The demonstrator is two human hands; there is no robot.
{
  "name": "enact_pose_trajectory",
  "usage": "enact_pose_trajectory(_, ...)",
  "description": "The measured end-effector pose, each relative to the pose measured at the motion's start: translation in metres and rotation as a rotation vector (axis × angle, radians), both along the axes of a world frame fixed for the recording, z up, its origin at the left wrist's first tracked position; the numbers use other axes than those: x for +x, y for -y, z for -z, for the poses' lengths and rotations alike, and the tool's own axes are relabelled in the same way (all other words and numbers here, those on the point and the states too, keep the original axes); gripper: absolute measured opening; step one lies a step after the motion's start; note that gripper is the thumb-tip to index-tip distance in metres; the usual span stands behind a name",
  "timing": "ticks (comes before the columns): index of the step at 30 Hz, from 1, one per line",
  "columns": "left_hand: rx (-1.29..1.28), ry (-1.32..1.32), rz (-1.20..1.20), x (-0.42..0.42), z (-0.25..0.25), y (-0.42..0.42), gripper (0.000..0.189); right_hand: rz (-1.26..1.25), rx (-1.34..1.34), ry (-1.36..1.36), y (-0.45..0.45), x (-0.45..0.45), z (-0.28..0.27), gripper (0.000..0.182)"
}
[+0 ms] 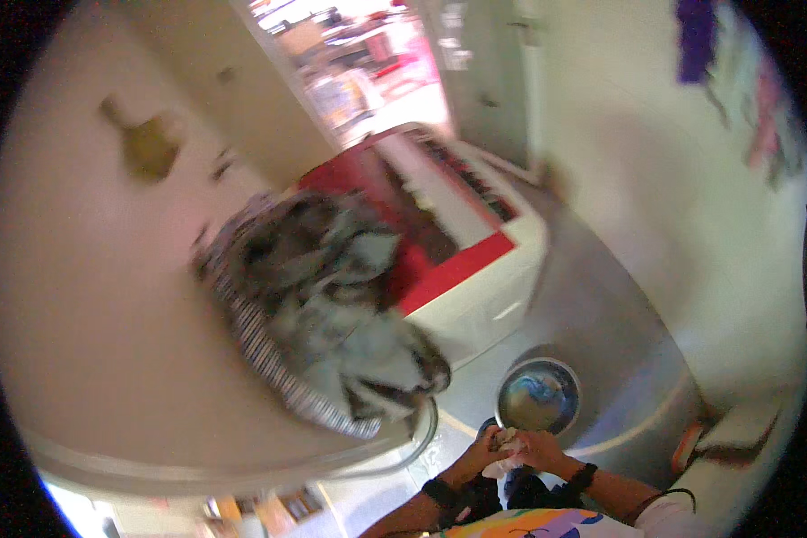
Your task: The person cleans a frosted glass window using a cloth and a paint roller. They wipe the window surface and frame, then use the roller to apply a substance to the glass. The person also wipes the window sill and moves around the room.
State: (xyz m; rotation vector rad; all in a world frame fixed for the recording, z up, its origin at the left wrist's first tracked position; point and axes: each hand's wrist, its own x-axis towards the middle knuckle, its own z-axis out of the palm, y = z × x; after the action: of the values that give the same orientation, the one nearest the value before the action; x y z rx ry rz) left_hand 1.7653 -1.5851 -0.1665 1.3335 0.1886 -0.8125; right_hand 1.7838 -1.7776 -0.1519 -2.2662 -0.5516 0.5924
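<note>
My left hand [475,457] and my right hand [542,450] are close together low in the picture. Both grip a small, crumpled pale cloth [504,460] between them. Just beyond them stands a round bucket [576,390] on the floor. Its inside looks wet and bluish, but blur hides what it holds. The fingers are partly hidden by the cloth and by each other. Dark bands circle both wrists.
A red and white washing machine [471,319] stands ahead. Left of it hangs a bulky bunch of grey and striped clothes [336,296]. A doorway [370,74] opens at the back. More cloths [696,40] hang on the right wall.
</note>
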Motion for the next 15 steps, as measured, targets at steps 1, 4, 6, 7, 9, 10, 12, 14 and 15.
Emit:
enact_pose_trajectory(1, 0.027, 0.096, -0.011, -0.009, -0.006, -0.003, 0.069, -0.064, 0.042, 0.117, -0.003, 0.0, 0.012, 0.046)
enact_pose_trajectory(4, -0.061, 0.128, -0.165, -0.038, -0.025, -0.029, 0.071, -0.141, 0.053, -0.35, -0.043, 0.013, -0.028, 0.055)
enact_pose_trajectory(6, 0.078, 0.211, -0.165, -0.063, -0.037, -0.055, 0.068, -0.235, 0.098, -0.324, -0.075, 0.007, -0.074, 0.048)
enact_pose_trajectory(7, 0.3, 0.265, -0.113, -0.074, -0.035, -0.066, 0.067, -0.289, 0.096, -0.272, -0.088, 0.003, -0.069, 0.045)
enact_pose_trajectory(9, 0.323, 0.3, -0.373, -0.102, -0.013, -0.064, 0.059, -0.272, 0.173, -0.596, -0.104, 0.0, -0.066, 0.032)
enact_pose_trajectory(10, 0.439, 0.314, -0.379, -0.111, -0.046, -0.071, 0.055, -0.301, 0.176, -0.657, -0.117, -0.006, -0.063, 0.028)
enact_pose_trajectory(12, 0.59, 0.34, -0.427, -0.139, -0.075, -0.085, 0.048, -0.372, 0.146, -0.73, -0.144, -0.021, -0.066, 0.023)
enact_pose_trajectory(14, 0.661, 0.368, -0.491, -0.167, -0.079, -0.1, 0.042, -0.435, 0.095, -0.757, -0.172, -0.041, -0.072, 0.02)
enact_pose_trajectory(15, 0.591, 0.328, -0.532, -0.179, -0.075, -0.108, 0.039, -0.447, 0.074, -0.82, -0.184, -0.048, -0.071, 0.019)
